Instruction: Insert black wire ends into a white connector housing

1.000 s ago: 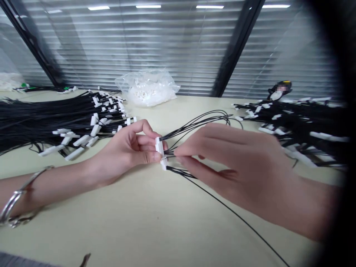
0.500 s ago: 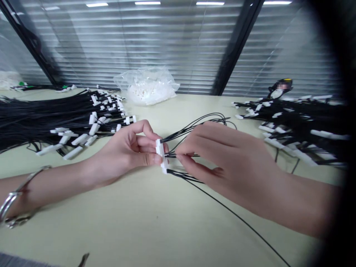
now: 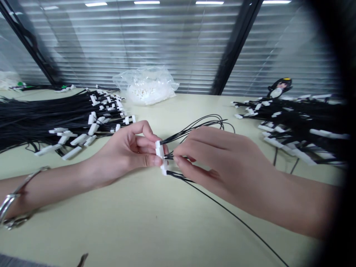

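A white multi-pin connector housing is pinched between the thumb and fingers of my left hand. Black wires run out of its right side at the upper end, the middle and the lower end, and some loop back behind my right hand. Thumb and forefinger of that hand are closed on a black wire just right of the housing's middle; the wire's tip is too small to make out. One long wire trails from the lower end toward the bottom right over the table.
Bundles of black wires with white connectors lie at the left and at the right. A clear plastic bag of small white parts stands at the back, before the window blinds. A penguin-like figure is behind the right bundle.
My right hand has moved slightly left, bringing its fingertips closer to the connector housing. My left hand keeps its hold in nearly the same place.
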A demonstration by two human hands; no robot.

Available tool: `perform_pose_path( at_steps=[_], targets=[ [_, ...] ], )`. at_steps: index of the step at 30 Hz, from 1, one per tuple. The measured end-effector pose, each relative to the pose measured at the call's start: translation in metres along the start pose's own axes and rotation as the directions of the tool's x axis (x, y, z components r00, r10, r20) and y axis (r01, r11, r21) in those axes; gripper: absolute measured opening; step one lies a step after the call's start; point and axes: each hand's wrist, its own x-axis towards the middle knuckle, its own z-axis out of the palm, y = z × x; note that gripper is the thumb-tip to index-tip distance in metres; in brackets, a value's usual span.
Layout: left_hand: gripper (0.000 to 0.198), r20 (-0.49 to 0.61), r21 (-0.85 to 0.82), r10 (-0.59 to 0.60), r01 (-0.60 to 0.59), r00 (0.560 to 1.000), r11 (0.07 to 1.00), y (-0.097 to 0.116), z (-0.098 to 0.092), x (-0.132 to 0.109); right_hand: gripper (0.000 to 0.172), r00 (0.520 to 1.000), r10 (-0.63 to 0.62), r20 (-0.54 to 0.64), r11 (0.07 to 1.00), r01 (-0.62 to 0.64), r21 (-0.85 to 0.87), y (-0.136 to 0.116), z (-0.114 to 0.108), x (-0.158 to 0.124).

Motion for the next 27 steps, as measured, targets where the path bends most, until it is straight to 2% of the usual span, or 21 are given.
perform_pose_path(
  at_steps=[4,8,15,19,23,25,27],
  targets=[
    [0.025,-0.026,-0.004,-0.014,0.014,1.0,1.0,0.001,0.001,0.0,0.019,1.0,-0.01,-0.008,1.0,0.01,0.006,-0.001,0.001,0.001],
    [0.026,-0.023,0.007,-0.012,0.013,1.0,1.0,0.0,0.0,0.0,0.019,0.996,-0.089,-0.024,0.996,0.089,0.001,0.001,0.007,0.001],
    [0.029,-0.084,0.037,-0.037,0.04,0.996,0.998,0.0,0.001,0.001,0.017,0.992,-0.121,0.021,0.991,0.12,0.062,0.006,0.011,0.002],
    [0.028,-0.12,0.046,-0.066,0.072,0.991,0.996,0.0,0.001,0.002,0.016,0.99,-0.03,0.141,0.998,0.021,0.066,0.01,0.002,0.009],
    [0.026,-0.164,0.036,-0.075,0.082,0.984,0.996,0.0,0.002,0.002,0.014,0.995,0.069,0.077,0.994,-0.075,0.084,0.009,-0.016,0.013],
    [0.027,-0.169,0.031,-0.077,0.084,0.983,0.996,0.0,0.002,0.002,0.016,0.996,0.041,0.078,0.998,-0.045,0.049,0.006,-0.023,0.013],
    [0.027,-0.17,0.029,-0.074,0.08,0.983,0.996,0.0,0.002,0.001,0.013,0.989,-0.037,0.14,0.999,0.038,-0.008,0.005,-0.026,0.011]
  ],
)
